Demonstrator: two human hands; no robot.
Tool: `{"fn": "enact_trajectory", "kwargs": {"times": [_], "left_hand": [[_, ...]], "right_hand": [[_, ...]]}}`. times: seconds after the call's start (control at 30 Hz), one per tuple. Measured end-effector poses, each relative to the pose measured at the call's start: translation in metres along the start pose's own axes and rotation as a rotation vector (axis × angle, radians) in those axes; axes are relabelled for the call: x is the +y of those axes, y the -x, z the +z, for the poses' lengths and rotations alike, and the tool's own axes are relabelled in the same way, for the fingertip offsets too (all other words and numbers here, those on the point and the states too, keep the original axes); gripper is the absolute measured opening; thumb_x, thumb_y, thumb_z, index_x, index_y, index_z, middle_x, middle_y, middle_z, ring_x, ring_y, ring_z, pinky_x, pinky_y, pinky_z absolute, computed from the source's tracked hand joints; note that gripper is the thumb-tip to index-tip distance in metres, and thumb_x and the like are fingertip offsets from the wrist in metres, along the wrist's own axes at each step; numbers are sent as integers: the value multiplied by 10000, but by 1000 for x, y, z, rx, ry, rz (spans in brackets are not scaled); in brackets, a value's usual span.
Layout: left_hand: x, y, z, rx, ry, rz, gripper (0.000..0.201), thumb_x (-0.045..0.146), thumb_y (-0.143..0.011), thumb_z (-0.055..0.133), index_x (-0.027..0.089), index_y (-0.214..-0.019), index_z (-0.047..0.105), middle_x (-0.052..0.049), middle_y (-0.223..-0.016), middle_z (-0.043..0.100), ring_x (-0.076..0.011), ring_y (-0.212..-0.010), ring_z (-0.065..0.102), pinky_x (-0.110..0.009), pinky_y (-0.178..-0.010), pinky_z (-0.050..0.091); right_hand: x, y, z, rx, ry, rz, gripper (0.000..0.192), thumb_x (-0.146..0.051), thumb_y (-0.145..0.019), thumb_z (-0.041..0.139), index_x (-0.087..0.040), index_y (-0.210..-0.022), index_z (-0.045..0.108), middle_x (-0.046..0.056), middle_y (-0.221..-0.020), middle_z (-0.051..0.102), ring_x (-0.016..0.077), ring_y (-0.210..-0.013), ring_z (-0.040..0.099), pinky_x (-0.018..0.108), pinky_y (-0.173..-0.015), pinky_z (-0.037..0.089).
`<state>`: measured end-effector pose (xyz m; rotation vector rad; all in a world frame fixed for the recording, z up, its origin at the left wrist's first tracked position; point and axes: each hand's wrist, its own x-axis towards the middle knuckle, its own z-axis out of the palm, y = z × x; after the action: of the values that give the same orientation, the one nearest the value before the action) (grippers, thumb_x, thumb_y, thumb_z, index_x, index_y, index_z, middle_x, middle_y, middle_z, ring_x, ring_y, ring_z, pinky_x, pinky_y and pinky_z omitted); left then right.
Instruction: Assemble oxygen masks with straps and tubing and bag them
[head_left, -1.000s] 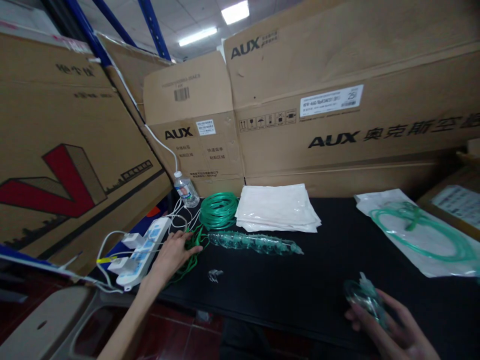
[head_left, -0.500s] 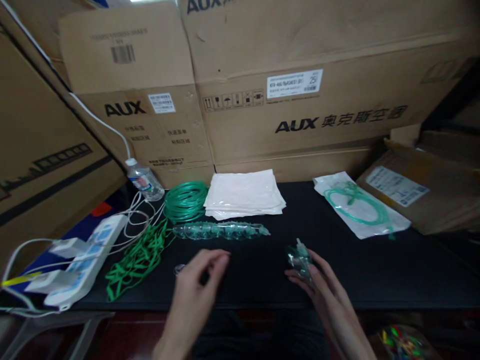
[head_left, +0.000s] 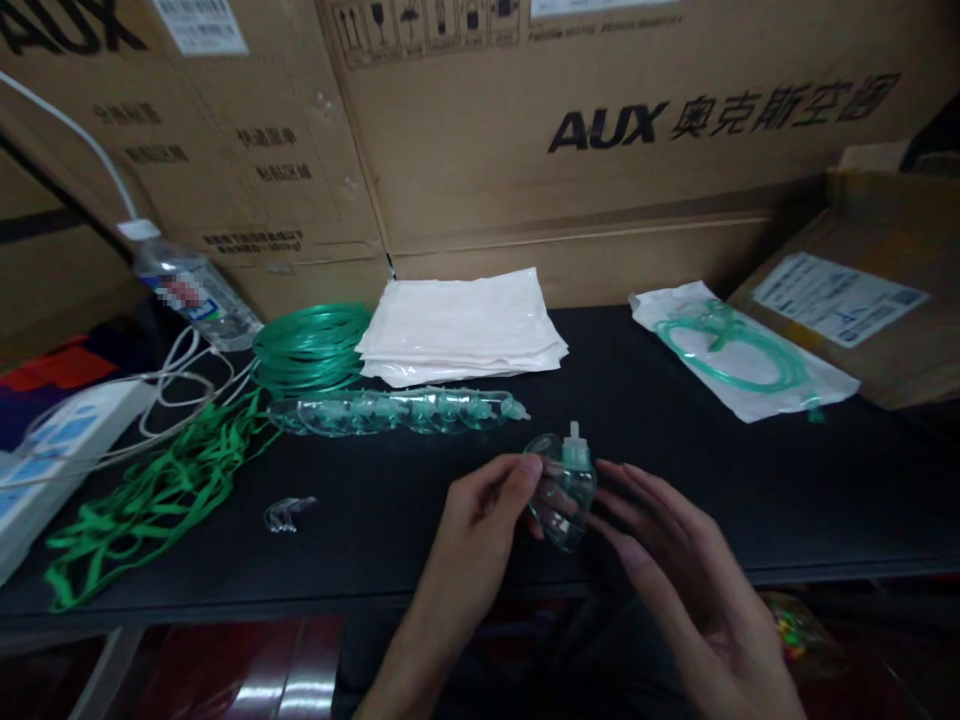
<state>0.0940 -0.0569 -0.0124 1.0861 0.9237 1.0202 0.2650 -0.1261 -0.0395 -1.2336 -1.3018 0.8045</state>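
A clear greenish oxygen mask (head_left: 566,500) is held up over the front of the table, its pale connector pointing upward. My left hand (head_left: 487,510) pinches the mask's left rim between thumb and fingers. Close by on the right, my right hand (head_left: 675,560) has its fingers apart; whether the fingertips touch the mask I cannot tell. Behind them lies a row of nested oxygen masks (head_left: 405,411). Some small clear plastic pieces (head_left: 289,513) rest on the table to the left of my left hand.
Coiled green tubing (head_left: 311,345), green elastic straps (head_left: 161,490) and a power strip (head_left: 71,450) are on the left, beside a plastic bottle (head_left: 195,290). White pouches (head_left: 465,325) are stacked at the back. A bagged tubing set (head_left: 739,350) lies near a cardboard box (head_left: 847,290).
The oxygen mask has passed from my right hand to my left, which moved right to take its rim. My right hand's fingers have opened. The view has shifted downward and closer.
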Motion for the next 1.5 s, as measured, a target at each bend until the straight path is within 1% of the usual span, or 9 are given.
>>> {"fn": "enact_trajectory", "kwargs": {"times": [0.13, 0.3, 0.43, 0.5, 0.6, 0.73, 0.93, 1.27, 1.5], "left_hand": [[3, -2, -2, -76, -39, -89, 334, 439, -957, 654, 135, -982, 789, 8, -669, 652, -62, -504, 481, -170, -492, 378], [2, -6, -5, -209, -159, -162, 471, 539, -1005, 529, 133, -936, 757, 52, -500, 542, -69, -361, 428, -177, -364, 296], [3, 2, -11, -92, -254, -54, 475, 554, -1003, 536, 153, -1015, 791, 21, -589, 620, -101, -491, 555, -195, -482, 438], [6, 8, -13, -53, -253, 6, 363, 473, -987, 613, 183, -1105, 798, -30, -827, 750, -149, -766, 693, -232, -739, 550], [9, 13, -14, -95, -186, 22, 298, 355, -971, 668, 224, -1216, 775, -49, -1169, 778, -206, -1127, 688, -292, -1041, 494], [8, 9, -15, -103, -193, -4, 295, 352, -971, 664, 230, -1213, 780, -45, -1187, 786, -187, -1001, 709, -267, -917, 552], [7, 7, -17, -91, -243, 30, 312, 351, -976, 656, 226, -1236, 771, -55, -1140, 788, -131, -744, 658, -237, -720, 571], [4, 12, -18, -106, -335, 75, 310, 344, -1013, 618, 267, -1283, 751, -39, -1034, 786, -107, -646, 670, -227, -674, 557], [4, 12, -15, -96, -183, 33, 257, 276, -925, 700, 244, -1153, 815, -44, -1020, 797, -100, -625, 657, -216, -625, 599]], "right_hand": [[-1, -17, -16, -220, 552, -519, 621, -66, -982, 574, -361, -1523, 501, 28, -1680, 371, 271, -1502, 423, 430, -1187, 449], [0, -34, -21, -328, 547, -664, 458, -55, -998, 580, -230, -1421, 574, 108, -1505, 578, 216, -1420, 522, 356, -1165, 483], [2, -35, -11, -211, 484, -542, 374, -75, -991, 622, -234, -1330, 619, 84, -1358, 669, 171, -1258, 643, 271, -1097, 521], [1, -35, -6, -153, 450, -485, 345, -91, -984, 646, -248, -1292, 641, 63, -1320, 685, 158, -1213, 665, 248, -1086, 515], [-1, -36, -1, -105, 404, -436, 322, -118, -976, 671, -267, -1262, 662, 43, -1281, 698, 155, -1188, 674, 247, -1077, 509], [-2, -39, 0, -88, 334, -294, 261, -214, -976, 688, -303, -1221, 687, 27, -1271, 703, 182, -1187, 673, 298, -1048, 528], [-12, -47, -4, -217, 247, -6, 323, -368, -972, 674, -311, -1290, 680, 35, -1276, 746, 237, -1161, 705, 397, -1027, 556], [-24, -62, -6, -317, 148, 101, 295, -337, -895, 729, -248, -1176, 741, 48, -1074, 806, 243, -960, 754, 352, -806, 623], [-24, -61, -8, -354, 24, 164, 270, -334, -880, 736, -244, -1134, 754, 22, -934, 789, 227, -917, 748, 336, -780, 618]]}}
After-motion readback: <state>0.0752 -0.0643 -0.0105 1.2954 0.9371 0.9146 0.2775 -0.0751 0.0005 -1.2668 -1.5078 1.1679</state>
